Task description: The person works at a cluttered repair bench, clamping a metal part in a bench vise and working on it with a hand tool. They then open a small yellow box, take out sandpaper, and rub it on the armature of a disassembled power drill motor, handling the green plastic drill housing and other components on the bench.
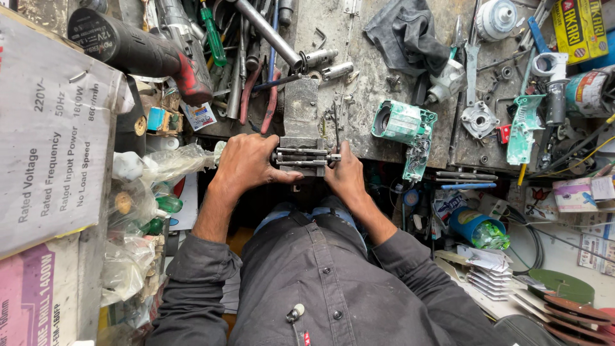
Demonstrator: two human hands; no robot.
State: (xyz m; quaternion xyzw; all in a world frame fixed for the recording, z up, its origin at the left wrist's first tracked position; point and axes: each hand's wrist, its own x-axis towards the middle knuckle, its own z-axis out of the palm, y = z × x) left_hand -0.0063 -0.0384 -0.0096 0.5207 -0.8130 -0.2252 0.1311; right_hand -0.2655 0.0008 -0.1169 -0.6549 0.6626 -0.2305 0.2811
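A small bench vise (301, 118) is fixed at the front edge of a cluttered metal workbench (371, 83). My left hand (246, 163) grips the vise's front jaw and screw from the left. My right hand (346, 173) pinches a thin metal part (334, 156) sticking out at the right side of the vise jaws. Both forearms reach up from my dark grey shirt in the lower middle of the view. What sits between the jaws is hidden by my fingers.
A teal power-tool housing (403, 125) lies right of the vise, another teal shell (525, 125) farther right. Screwdrivers, pliers and pipes (256, 57) pile behind. A black and red power tool (144, 51) and cardboard boxes (51, 128) stand left. A dark rag (403, 32) lies behind.
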